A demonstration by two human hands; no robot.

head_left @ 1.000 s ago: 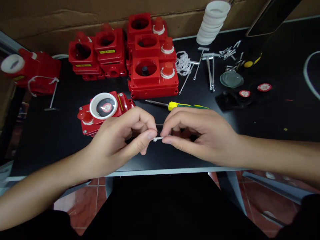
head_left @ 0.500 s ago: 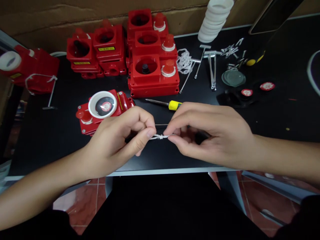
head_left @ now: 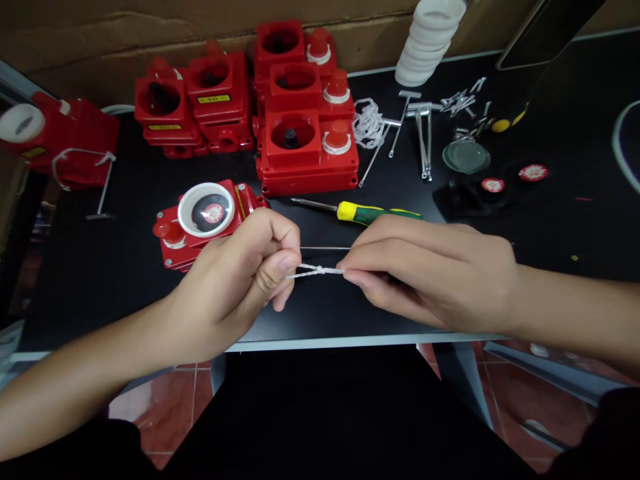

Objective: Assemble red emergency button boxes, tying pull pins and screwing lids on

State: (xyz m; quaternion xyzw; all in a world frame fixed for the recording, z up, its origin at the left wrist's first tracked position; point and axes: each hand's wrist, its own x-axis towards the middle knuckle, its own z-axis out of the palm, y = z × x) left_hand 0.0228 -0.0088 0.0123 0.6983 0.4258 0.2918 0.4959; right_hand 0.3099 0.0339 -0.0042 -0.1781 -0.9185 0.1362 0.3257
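My left hand (head_left: 240, 280) and my right hand (head_left: 430, 267) each pinch one end of a short white string (head_left: 315, 271) stretched taut between them, with a small knot near its middle. A thin metal rod (head_left: 325, 248) runs between the hands just above the string. Both hands hover over the front part of the black table (head_left: 100, 267). Right behind my left hand lies a red box with a white ring and black disc (head_left: 207, 213). A yellow-green screwdriver (head_left: 370, 213) rests just behind my right hand.
Several red boxes (head_left: 295, 133) are stacked at the back. A white string bundle (head_left: 367, 123), metal T-pins (head_left: 423, 133), loose screws (head_left: 465, 103), glass discs (head_left: 465, 157), red-white round labels (head_left: 533, 173) and stacked white rings (head_left: 430, 37) lie at the back right. Another red box (head_left: 60, 140) sits far left.
My hands have drawn apart, so more of the white string shows and it is pulled tight with a knot in the middle. The screwdriver handle is uncovered again.
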